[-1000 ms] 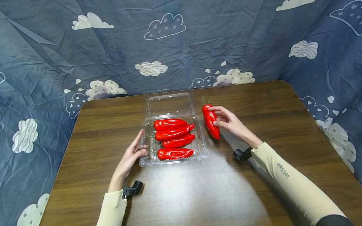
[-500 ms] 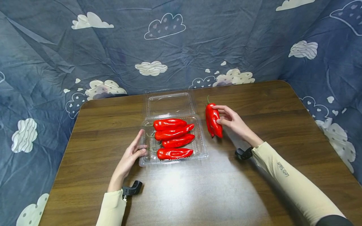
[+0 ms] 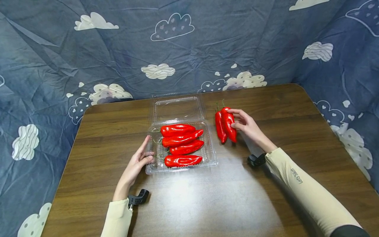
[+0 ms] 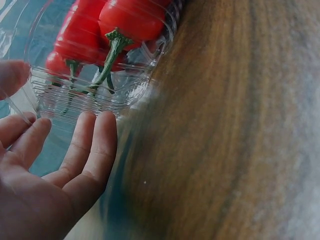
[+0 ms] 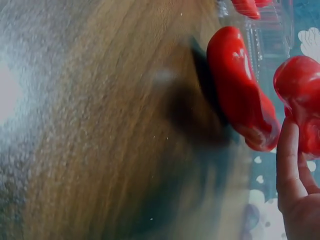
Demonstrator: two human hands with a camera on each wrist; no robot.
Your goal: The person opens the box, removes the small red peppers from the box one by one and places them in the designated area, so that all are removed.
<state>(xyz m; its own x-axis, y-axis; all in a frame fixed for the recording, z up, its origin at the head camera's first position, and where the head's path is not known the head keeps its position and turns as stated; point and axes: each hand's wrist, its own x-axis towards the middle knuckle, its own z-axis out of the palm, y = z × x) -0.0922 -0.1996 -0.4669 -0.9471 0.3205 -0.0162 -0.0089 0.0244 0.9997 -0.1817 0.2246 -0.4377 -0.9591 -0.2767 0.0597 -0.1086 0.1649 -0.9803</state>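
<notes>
My right hand (image 3: 248, 127) holds a long red pepper (image 3: 227, 124) between thumb and fingers. Close to its left lies another long red pepper (image 3: 220, 128), green stem pointing away. In the right wrist view the held pepper (image 5: 300, 85) is at the right edge, and the other pepper (image 5: 237, 80) casts a shadow on the table. A clear plastic clamshell container (image 3: 211, 154) stands open with several red peppers (image 3: 183, 139) in it, stems leftward. My left hand (image 3: 134, 168) grips its left rim, thumb above and fingers underneath, as the left wrist view shows.
The container's lid (image 3: 179, 110) is folded back flat behind the tray. A brown wooden table (image 3: 207, 204) lies beneath everything. Beyond its rear edge hangs a dark blue cloth (image 3: 213, 42) with cloud prints.
My right hand has moved slightly right with its pepper. A second pepper, hidden behind it at first, now shows fully on its left. The left hand and container stay put.
</notes>
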